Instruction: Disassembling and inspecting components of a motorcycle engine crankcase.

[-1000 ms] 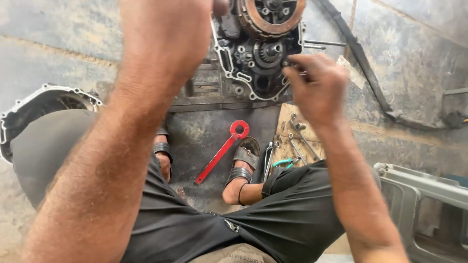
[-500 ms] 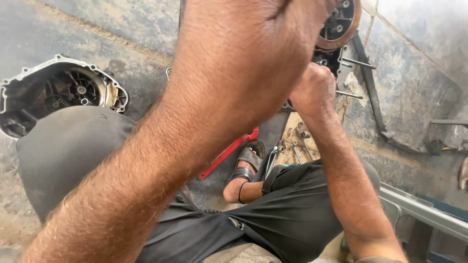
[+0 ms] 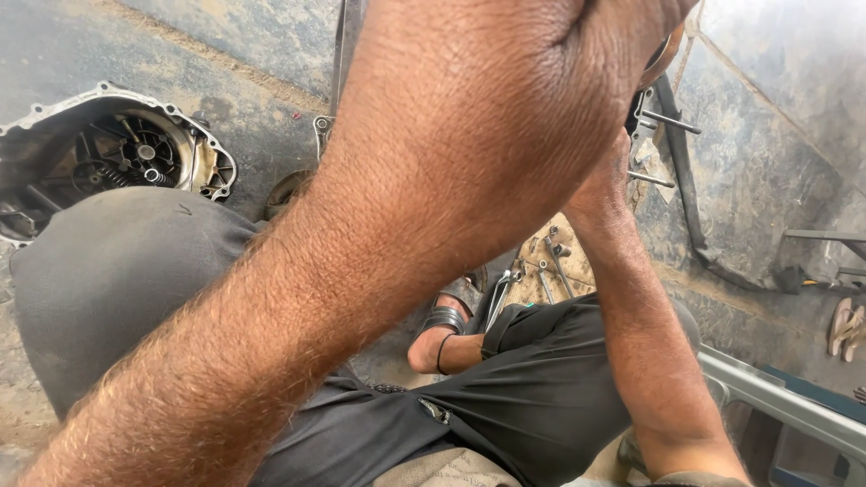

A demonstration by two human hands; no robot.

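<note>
My left hand is raised close to the camera, its back towards me, and with the forearm it fills the middle of the view. Its fingers are hidden. My right forearm reaches up from the lower right, and my right hand is mostly hidden behind the left one. Both hands are at a motorcycle engine block, of which only a dark sliver, a brown round edge and two metal studs show.
An engine side cover lies open on the concrete floor at the left, by my knee. Several wrenches lie on a piece of cardboard near my sandalled foot. A metal frame is at lower right, a pair of sandals at far right.
My view has swung left and my left arm has come nearer the camera, covering the engine and my right hand. The red wrench on the floor is now hidden.
</note>
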